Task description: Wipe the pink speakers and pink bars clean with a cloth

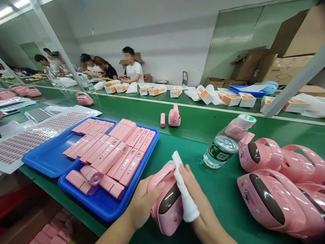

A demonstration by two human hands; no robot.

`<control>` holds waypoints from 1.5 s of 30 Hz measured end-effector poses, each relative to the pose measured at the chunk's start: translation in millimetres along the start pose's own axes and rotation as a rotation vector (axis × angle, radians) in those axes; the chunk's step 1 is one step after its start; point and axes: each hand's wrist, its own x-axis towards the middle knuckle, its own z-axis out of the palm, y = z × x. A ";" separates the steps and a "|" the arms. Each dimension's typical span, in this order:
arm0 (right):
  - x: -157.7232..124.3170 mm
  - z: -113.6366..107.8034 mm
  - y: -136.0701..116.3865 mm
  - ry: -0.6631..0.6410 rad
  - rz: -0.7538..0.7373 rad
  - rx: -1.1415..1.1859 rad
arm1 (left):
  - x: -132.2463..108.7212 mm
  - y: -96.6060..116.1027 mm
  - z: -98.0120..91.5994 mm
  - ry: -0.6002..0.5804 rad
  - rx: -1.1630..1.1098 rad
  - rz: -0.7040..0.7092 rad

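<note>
A glossy pink plastic housing with a looped handle and a dark oval window is tilted above the green table. Around its handle side, my left hand is closed, the thumb lying over the top. My right hand presses a folded white cloth flat against the housing's right side, fingers pointing up and away. The cloth hides part of that side.
Two blue trays with pink bar-shaped parts lie left. A water bottle and several pink housings stand right. Ahead, a green belt carries another small housing. Co-workers sit beyond orange-and-white boxes.
</note>
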 end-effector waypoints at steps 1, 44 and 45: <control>-1.7 5.7 -3.7 -0.028 -0.096 -0.093 | -0.5 -1.7 0.3 0.018 -0.031 0.010; -16.4 -11.7 -25.6 0.213 -0.071 0.193 | -16.1 34.9 34.7 0.052 0.006 0.074; -17.5 -9.9 -26.1 0.231 -0.184 0.063 | -14.5 33.8 35.3 0.072 -0.030 0.030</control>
